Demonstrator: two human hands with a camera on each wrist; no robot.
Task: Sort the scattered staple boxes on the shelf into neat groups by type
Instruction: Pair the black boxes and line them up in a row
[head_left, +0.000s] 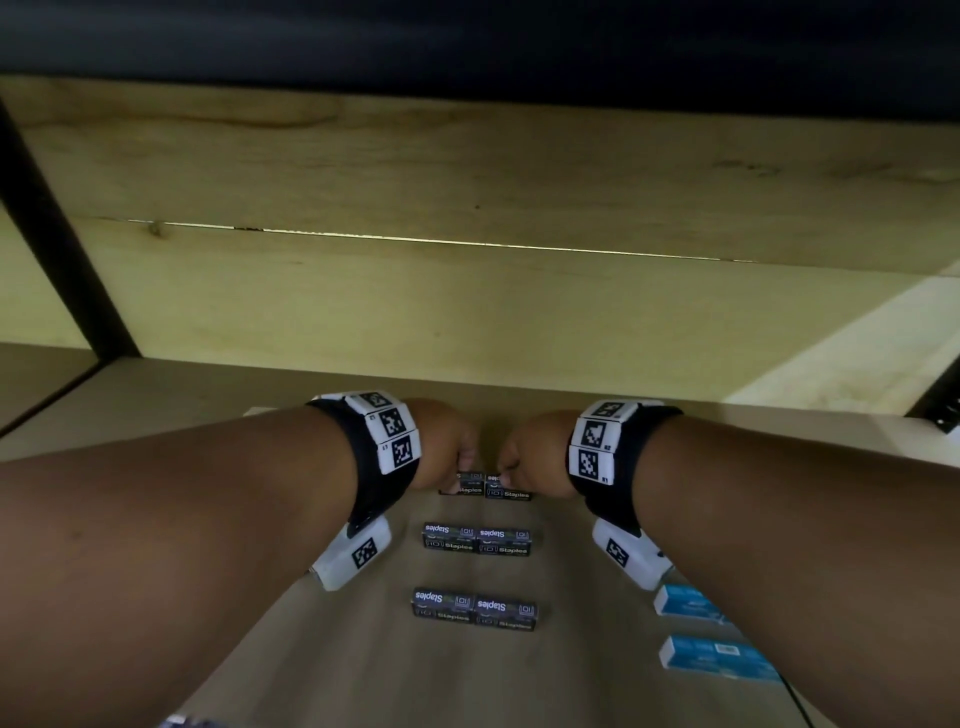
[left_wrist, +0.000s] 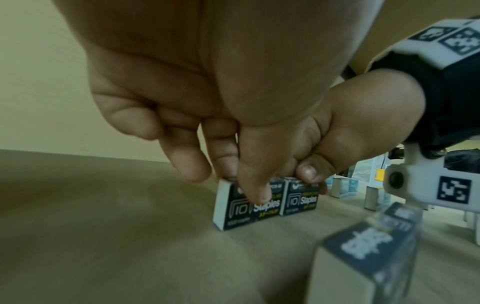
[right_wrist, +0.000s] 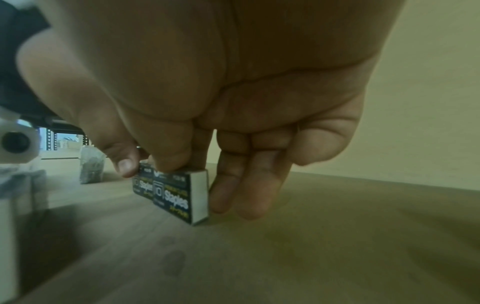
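A: Where am I on the shelf (head_left: 597, 665)?

B: Two dark pairs (head_left: 477, 540) are lined up, blue boxes (head_left: 719, 659) apart on the right. I'm seating the third pair.

A: Grips?

B: Left hand (left_wrist: 221, 144) pinches the left box (left_wrist: 249, 203); right hand (right_wrist: 207, 131) pinches the right box (right_wrist: 176, 195), both standing and touching. Next: square them up, then let go gently.

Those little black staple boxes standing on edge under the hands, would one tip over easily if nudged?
Probably yes: the black staple box under the left hand stands on a narrow edge, taller than deep, so a front push may topple it. Its neighbour, held by the right hand, touches it, giving some sideways support. The flat card faces look stiff, unlikely to roll.
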